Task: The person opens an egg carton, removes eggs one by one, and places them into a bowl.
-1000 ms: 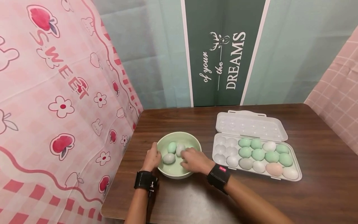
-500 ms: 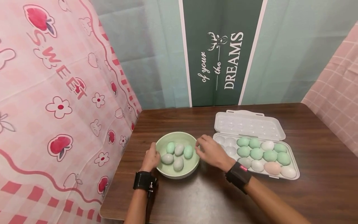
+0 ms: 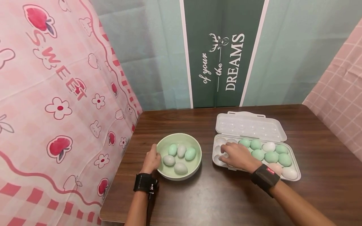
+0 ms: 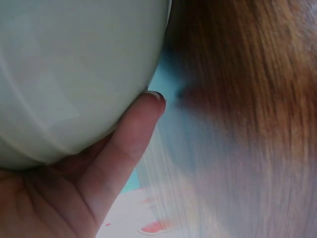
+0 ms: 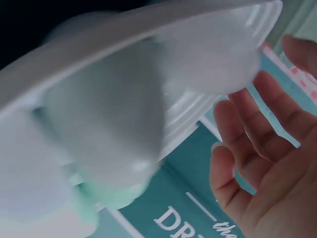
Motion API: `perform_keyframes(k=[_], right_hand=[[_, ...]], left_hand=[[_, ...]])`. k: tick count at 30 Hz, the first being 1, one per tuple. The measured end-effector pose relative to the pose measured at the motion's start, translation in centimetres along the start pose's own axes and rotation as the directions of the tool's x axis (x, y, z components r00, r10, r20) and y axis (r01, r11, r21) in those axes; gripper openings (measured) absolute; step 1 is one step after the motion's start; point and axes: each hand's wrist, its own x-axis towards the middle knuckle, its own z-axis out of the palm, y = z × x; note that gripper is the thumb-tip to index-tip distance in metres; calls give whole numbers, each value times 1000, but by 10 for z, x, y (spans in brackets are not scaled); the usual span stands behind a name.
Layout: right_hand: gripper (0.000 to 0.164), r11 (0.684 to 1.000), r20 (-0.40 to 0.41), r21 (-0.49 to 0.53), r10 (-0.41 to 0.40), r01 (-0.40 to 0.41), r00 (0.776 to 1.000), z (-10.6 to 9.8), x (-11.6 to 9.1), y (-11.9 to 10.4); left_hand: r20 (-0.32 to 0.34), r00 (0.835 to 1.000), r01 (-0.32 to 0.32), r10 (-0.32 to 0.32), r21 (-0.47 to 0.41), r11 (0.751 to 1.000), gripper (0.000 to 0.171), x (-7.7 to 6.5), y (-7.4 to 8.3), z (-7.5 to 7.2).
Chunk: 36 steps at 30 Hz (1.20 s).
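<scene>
My left hand (image 3: 151, 160) grips the left side of the pale green bowl (image 3: 167, 171), its thumb (image 4: 130, 131) pressed along the outer wall in the left wrist view. Several pale green and grey-white eggs lie in the bowl, among them a grey-white one (image 3: 180, 168) at the front. My right hand (image 3: 240, 157) reaches over the left front of the white egg carton (image 3: 296, 166) and covers some of its eggs. In the right wrist view its fingers are loosely bent, fingertips right at a whitish egg (image 5: 213, 54), with the thumb apart from it.
The carton's lid (image 3: 251, 127) lies folded back behind it. Green, white and one pinkish egg (image 3: 274, 168) fill its right part; wells at the left end hold none. Brown wooden table (image 3: 215, 201) underneath, pink curtain (image 3: 59, 125) at the left, green-blue curtain (image 3: 167, 62) behind.
My right hand has moved from inside the bowl rightward to the carton, uncovering more eggs in the bowl. The bowl's front egg has turned slightly. The left hand has stayed on the bowl.
</scene>
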Motion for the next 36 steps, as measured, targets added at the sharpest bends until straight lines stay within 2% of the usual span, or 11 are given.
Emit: perform_keyframes(k=[10, 16, 24, 30, 36], right_hand=[[31, 998, 12, -54, -24, 25, 1000, 2, -21, 19], [33, 999, 27, -23, -43, 44, 999, 4, -27, 25], [34, 999, 43, 33, -33, 31, 999, 6, -29, 26], [32, 999, 37, 25, -27, 26, 999, 5, -28, 24], [22, 999, -18, 30, -34, 34, 999, 9, -29, 22]], left_hand=[[-3, 1000, 3, -3, 9, 1000, 40, 1, 2, 1], [-11, 1000, 7, -7, 7, 1000, 38, 3, 1, 1], [-11, 1000, -5, 5, 0, 1000, 37, 1, 3, -1], [-6, 1000, -7, 7, 0, 1000, 37, 1, 3, -1], [-2, 1000, -1, 1, 5, 1000, 37, 2, 3, -1]])
